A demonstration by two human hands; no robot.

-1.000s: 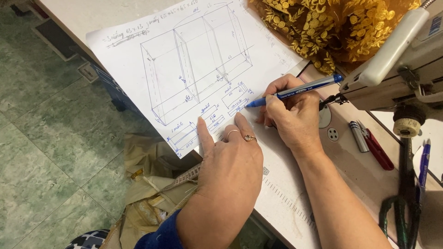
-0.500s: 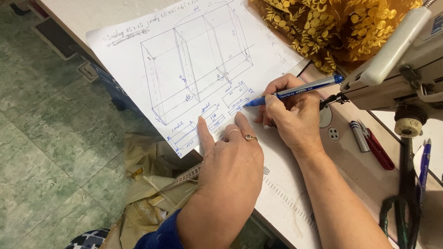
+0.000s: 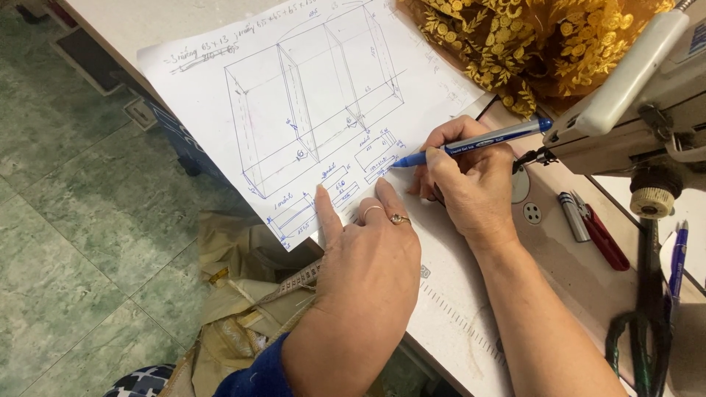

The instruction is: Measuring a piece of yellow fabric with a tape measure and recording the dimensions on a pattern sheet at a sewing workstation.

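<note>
A white sheet of paper (image 3: 294, 66) with a blue line drawing of a long box and handwritten notes lies on the table. My right hand (image 3: 467, 184) grips a blue pen (image 3: 478, 140), its tip touching the small sketches near the sheet's lower edge. My left hand (image 3: 364, 257) rests flat on the paper's near corner, index finger stretched out beside the notes, rings on two fingers.
A sewing machine (image 3: 647, 95) stands at the right, with gold embroidered fabric (image 3: 529, 44) behind it. Black scissors (image 3: 647, 323), a red clipper (image 3: 599, 235) and another blue pen (image 3: 678, 257) lie on the table. Beige cloth (image 3: 243, 301) hangs below the table edge over green tiles.
The pen tip has shifted slightly along the small sketches. My left hand stays pressed on the paper.
</note>
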